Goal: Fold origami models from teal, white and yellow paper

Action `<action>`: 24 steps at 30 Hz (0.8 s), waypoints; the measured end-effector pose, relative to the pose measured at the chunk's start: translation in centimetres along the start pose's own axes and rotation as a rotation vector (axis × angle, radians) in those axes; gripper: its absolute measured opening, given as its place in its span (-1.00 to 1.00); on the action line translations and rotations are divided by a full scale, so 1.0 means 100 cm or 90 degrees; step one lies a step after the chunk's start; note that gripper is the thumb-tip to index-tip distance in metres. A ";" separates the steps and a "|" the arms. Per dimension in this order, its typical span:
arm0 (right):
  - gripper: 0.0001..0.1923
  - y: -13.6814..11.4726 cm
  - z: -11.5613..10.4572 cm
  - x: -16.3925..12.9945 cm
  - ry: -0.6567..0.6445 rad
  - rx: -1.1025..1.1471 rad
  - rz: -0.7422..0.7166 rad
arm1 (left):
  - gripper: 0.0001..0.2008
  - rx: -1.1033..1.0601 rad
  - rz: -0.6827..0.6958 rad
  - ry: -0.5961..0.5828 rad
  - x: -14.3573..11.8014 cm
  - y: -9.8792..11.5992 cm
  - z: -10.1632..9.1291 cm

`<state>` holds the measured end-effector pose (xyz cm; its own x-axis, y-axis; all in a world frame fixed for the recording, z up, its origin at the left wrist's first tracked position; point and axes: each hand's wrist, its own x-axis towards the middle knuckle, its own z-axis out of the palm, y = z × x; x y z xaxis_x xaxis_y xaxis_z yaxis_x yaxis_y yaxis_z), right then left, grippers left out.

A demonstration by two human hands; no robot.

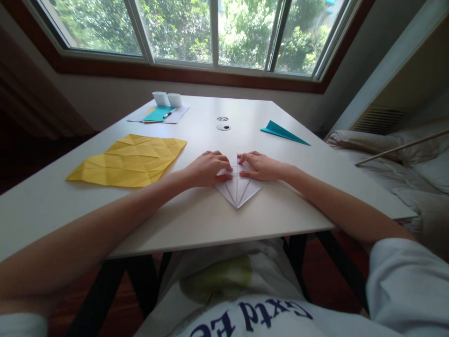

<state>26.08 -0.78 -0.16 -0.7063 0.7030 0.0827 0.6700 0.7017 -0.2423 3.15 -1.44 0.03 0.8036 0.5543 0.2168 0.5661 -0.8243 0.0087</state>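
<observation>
A folded sheet of white origami paper (pixel 239 193) lies on the table before me, its pointed end toward me and crease lines fanning from that point. My left hand (pixel 209 168) has its fingers curled over the sheet's left side, thumb at the edge. On the opposite side my right hand (pixel 258 165) grips the paper between thumb and fingers, close to the centre crease. Both hands rest low on the tabletop, and they hide the upper part of the sheet.
Creased yellow paper (pixel 135 160) lies to the left on the white table (pixel 196 215). A teal folded paper piece (pixel 282 132) is at the right. Far left are teal paper (pixel 159 113), a pen (pixel 169 113) and white folded blocks (pixel 167 99). Round table fittings (pixel 223 127) sit centrally.
</observation>
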 end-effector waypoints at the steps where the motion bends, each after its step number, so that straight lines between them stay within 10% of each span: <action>1: -0.49 0.000 0.000 0.000 -0.002 -0.004 -0.002 | -0.66 0.004 -0.008 -0.008 -0.001 0.001 -0.001; 24: -0.40 0.004 0.007 -0.003 0.012 -0.003 -0.009 | -0.42 0.001 -0.042 -0.055 -0.004 0.012 -0.002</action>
<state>26.44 -0.82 -0.92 -0.7109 0.6956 0.1037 0.6618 0.7116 -0.2358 3.45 -2.71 0.11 0.7775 0.6150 0.1314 0.6183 -0.7857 0.0187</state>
